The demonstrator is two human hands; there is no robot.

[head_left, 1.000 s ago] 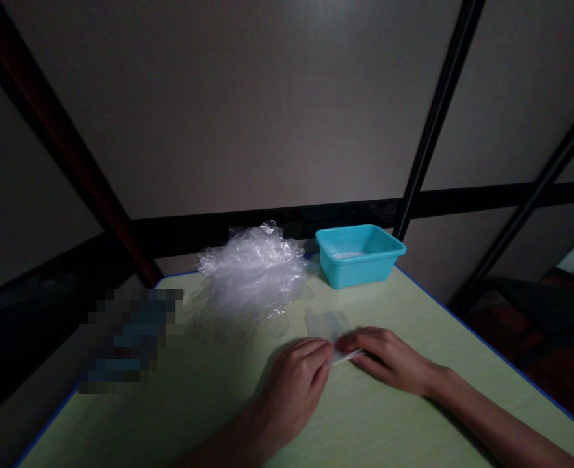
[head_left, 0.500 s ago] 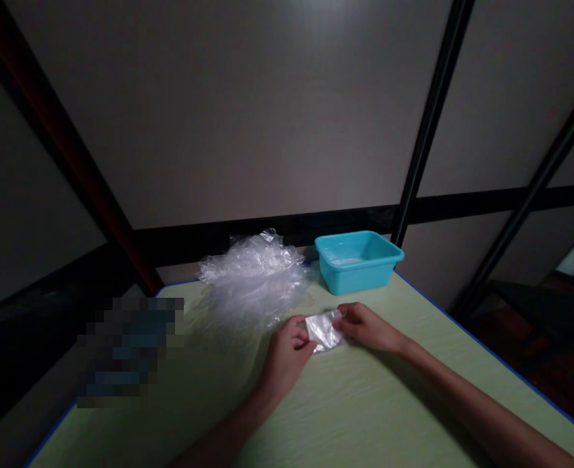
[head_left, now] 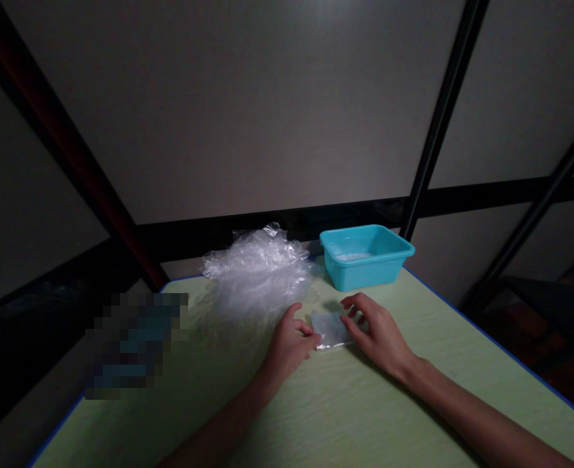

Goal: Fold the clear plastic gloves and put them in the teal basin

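Note:
A small folded piece of clear plastic, seemingly a bag [head_left: 330,328], lies flat on the green table [head_left: 365,416] between my hands. My left hand [head_left: 291,341] is at its left edge, fingers spread, the thumb tip touching or just over the lower left corner. Over the right edge hovers my right hand [head_left: 377,331], its fingers curved and apart. Whether the right fingertips touch the plastic, I cannot tell. Behind my left hand rises a loose heap of crumpled clear plastic bags [head_left: 262,273].
A turquoise plastic basin [head_left: 367,273] stands at the back right, with some clear plastic in its bottom. Blurred-out items [head_left: 140,341] sit on the table's left edge. Sliding panels [head_left: 267,117] close off the far side, and a dark seat-like shape is at right.
Both hands have loosened from the folded plastic, which was held raised and tilted and now lies flat. My right hand has shifted slightly right. The view has moved a little.

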